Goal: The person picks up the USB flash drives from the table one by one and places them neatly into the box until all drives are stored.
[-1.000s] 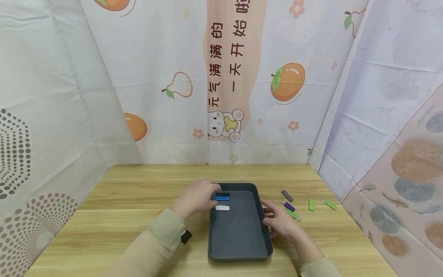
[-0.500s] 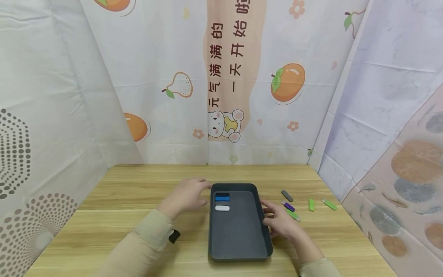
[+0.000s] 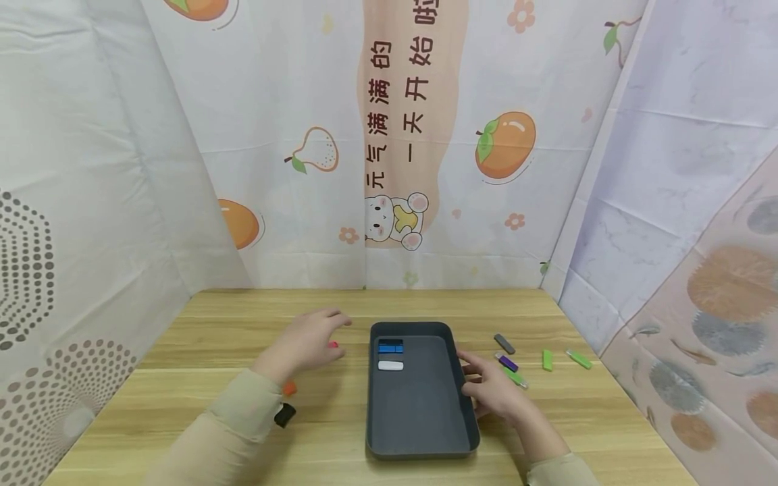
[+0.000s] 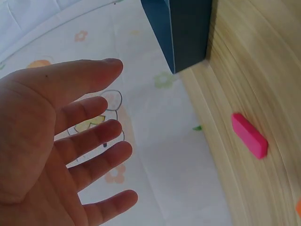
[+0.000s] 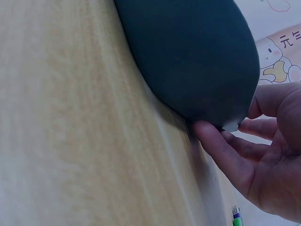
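Observation:
My left hand (image 3: pixel 304 343) hovers above the table left of the dark grey tray (image 3: pixel 419 412), fingers spread, holding nothing. Below it lies a pink USB stick (image 4: pixel 249 135), partly hidden by the hand in the head view. An orange piece (image 3: pixel 290 388) shows beside the left sleeve. In the tray's upper left, black (image 3: pixel 389 341), blue (image 3: pixel 391 349) and white (image 3: pixel 391 365) USB sticks lie crosswise, one below another. My right hand (image 3: pixel 492 385) touches the tray's right wall from outside with its fingertips, the thumb low against the wall in the right wrist view.
Right of the tray lie a grey USB stick (image 3: pixel 504 343), a purple one (image 3: pixel 507 362) and a green one (image 3: pixel 515 376). Two more green pieces, one short (image 3: pixel 547 360) and one longer (image 3: pixel 579 358), are farther right. Printed curtains (image 3: pixel 304 223) enclose the wooden table (image 3: pixel 243 324).
My left hand has left the tray's upper left edge and moved left over the table, uncovering the sticks inside. The right hand and tray have stayed in place.

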The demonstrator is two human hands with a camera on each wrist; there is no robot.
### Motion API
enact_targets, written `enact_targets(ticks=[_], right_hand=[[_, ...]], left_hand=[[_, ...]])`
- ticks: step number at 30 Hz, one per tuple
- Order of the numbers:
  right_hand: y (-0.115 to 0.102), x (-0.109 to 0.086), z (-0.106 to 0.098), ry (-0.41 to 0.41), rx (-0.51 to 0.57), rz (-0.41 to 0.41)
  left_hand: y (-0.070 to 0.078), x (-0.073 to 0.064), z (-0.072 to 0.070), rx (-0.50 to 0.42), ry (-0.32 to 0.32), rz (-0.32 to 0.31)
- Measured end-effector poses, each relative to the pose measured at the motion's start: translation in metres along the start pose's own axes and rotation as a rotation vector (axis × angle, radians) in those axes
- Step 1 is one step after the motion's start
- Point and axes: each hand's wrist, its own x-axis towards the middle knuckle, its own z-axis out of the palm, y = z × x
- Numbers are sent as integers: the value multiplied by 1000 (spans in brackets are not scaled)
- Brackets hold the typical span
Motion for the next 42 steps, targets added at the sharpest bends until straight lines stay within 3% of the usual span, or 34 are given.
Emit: enact_targets(ticks=[8, 28, 36, 42], right_hand=[[-1, 1, 0, 4, 0, 0], [0, -1, 0, 2, -14, -2], [0, -2, 2, 11, -7, 8], [-1, -3, 1, 4, -4, 4]], left_hand=[[-20, -11, -3, -12, 4, 23], [-64, -40, -22, -92, -38, -2], [-79, -48, -20, -84, -31, 11], [-84, -54, -18, -104, -83, -18]])
